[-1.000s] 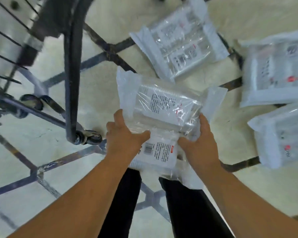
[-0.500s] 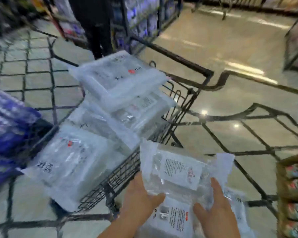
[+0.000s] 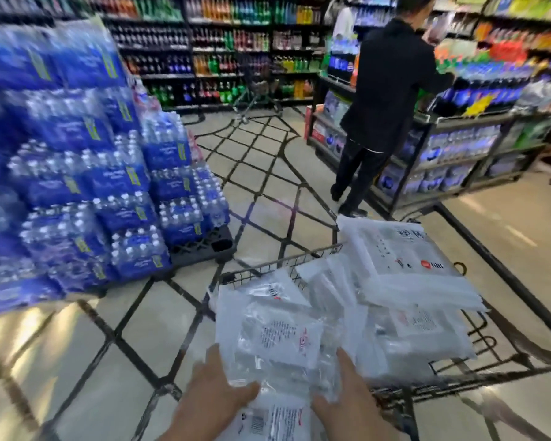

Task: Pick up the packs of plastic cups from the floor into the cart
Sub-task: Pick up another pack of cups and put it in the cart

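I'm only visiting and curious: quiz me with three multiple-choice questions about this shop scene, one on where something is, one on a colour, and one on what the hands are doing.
1. Where are the stacked water-bottle packs, seen from the cart?
A. Inside it
B. To its left
C. Under it

2. What colour are the clothes of the person standing ahead?
A. Black
B. White
C. Red

3. How is the nearest pack of cups placed?
A. Lying on the floor
B. Held in one hand only
C. Held by the left hand and the right hand

Answers:
1 B: the blue stack stands left of the cart.
2 A: the top and trousers are both dark.
3 C: a hand grips each side of the pack at the cart's near end.
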A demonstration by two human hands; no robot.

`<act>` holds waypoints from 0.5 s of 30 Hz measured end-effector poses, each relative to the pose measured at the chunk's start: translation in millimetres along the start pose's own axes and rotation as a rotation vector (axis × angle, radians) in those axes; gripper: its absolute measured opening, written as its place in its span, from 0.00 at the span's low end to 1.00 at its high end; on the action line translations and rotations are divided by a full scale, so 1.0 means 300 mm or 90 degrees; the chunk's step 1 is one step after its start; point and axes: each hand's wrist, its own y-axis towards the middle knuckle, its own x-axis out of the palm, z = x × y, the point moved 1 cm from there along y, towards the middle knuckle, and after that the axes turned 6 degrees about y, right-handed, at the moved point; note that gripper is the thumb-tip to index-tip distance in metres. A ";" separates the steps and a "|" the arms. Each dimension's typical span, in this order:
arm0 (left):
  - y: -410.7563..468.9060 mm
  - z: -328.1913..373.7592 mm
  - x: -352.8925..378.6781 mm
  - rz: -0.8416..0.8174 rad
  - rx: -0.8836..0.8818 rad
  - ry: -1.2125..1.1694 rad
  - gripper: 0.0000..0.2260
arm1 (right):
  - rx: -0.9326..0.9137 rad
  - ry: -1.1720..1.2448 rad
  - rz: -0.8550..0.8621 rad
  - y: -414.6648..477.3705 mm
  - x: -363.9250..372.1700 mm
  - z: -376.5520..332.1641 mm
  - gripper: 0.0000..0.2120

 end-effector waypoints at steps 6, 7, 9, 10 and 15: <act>0.209 -0.059 -0.159 0.045 -0.070 -0.063 0.48 | -0.023 -0.073 -0.086 0.209 0.025 -0.396 0.43; 0.247 -0.070 -0.174 0.046 -0.075 -0.067 0.48 | -0.020 -0.070 -0.096 0.263 0.046 -0.417 0.43; 0.305 -0.082 -0.197 0.059 -0.075 -0.064 0.48 | -0.028 -0.078 -0.094 0.316 0.077 -0.488 0.43; 0.332 -0.083 -0.204 0.061 -0.079 -0.060 0.49 | -0.018 -0.082 -0.100 0.353 0.098 -0.496 0.42; 0.451 -0.061 -0.183 0.019 -0.061 -0.031 0.44 | 0.009 -0.107 -0.103 0.474 0.145 -0.478 0.40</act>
